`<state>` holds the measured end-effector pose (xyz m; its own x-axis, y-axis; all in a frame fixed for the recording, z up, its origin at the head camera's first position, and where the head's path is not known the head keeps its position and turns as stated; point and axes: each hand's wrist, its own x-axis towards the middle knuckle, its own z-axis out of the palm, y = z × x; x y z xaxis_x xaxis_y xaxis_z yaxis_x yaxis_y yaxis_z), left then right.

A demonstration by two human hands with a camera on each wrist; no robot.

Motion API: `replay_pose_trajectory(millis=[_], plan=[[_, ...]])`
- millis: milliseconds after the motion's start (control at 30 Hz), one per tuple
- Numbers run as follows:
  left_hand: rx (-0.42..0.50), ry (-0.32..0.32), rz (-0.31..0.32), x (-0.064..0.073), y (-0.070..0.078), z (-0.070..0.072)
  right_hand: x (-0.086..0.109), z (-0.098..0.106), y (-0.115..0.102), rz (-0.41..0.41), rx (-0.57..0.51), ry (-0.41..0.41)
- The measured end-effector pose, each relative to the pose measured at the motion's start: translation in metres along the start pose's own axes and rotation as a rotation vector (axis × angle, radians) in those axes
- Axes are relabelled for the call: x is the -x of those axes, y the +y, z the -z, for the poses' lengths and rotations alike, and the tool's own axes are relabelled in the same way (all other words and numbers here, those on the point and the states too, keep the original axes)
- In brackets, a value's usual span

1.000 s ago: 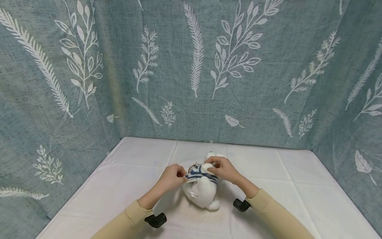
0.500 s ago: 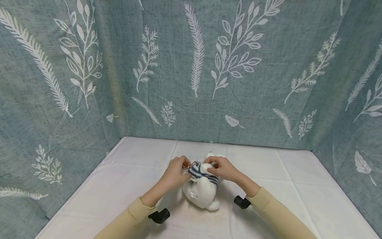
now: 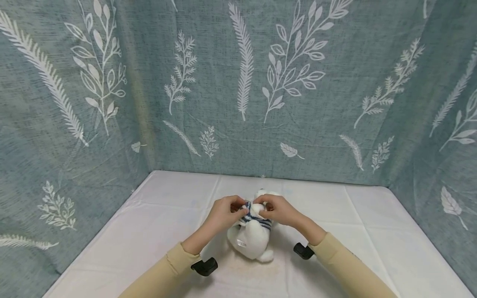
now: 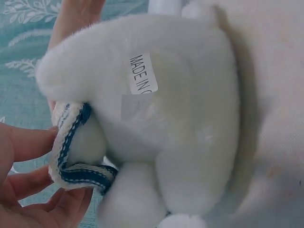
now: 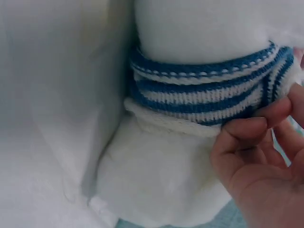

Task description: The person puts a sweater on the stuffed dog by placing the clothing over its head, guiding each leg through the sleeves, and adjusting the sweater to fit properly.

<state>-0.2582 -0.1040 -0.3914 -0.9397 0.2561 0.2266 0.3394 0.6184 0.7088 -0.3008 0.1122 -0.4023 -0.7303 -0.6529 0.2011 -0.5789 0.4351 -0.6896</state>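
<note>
A white plush toy (image 3: 253,240) lies on the white-covered table, its rounded rump toward me. Around its body sits a blue-and-white striped knit sweater (image 5: 194,90). My left hand (image 3: 223,215) pinches the sweater's edge, which loops around a white plush limb (image 4: 88,142) in the left wrist view. My right hand (image 3: 277,210) grips the toy at a white limb beside the sweater. In the right wrist view, its curled fingers (image 5: 278,111) also touch the knit. The toy's head is mostly hidden beyond the hands.
A white cloth (image 3: 335,215) covers the table. Blue-green curtains (image 3: 231,136) with white leaf patterns rise behind it and at both sides. A black wrist device (image 3: 204,267) sits on my left wrist, and another (image 3: 303,251) on my right. A printed label (image 4: 142,73) shows on the toy.
My left hand has moved right and slightly away from me, up the sweater toward the right hand. The sweater edge it stretched out leftward has drawn in. My right hand stays nearly still.
</note>
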Motion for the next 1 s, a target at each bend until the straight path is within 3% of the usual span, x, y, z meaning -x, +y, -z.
replay_pose_trajectory(millis=[200, 500, 800, 1000], plan=[[0.047, 0.036, -0.001, 0.001, 0.001, -0.001, -0.002, 0.002, -0.001, 0.033, 0.046, 0.018], [0.079, 0.088, -0.025, 0.002, 0.003, -0.005, -0.002, -0.009, 0.002, -0.008, 0.015, 0.152], [0.075, 0.135, -0.040, 0.007, -0.003, -0.008, 0.000, -0.016, 0.004, -0.043, -0.037, 0.207], [0.108, 0.108, 0.002, 0.014, -0.008, -0.008, 0.010, -0.010, -0.023, -0.047, -0.071, 0.218]])
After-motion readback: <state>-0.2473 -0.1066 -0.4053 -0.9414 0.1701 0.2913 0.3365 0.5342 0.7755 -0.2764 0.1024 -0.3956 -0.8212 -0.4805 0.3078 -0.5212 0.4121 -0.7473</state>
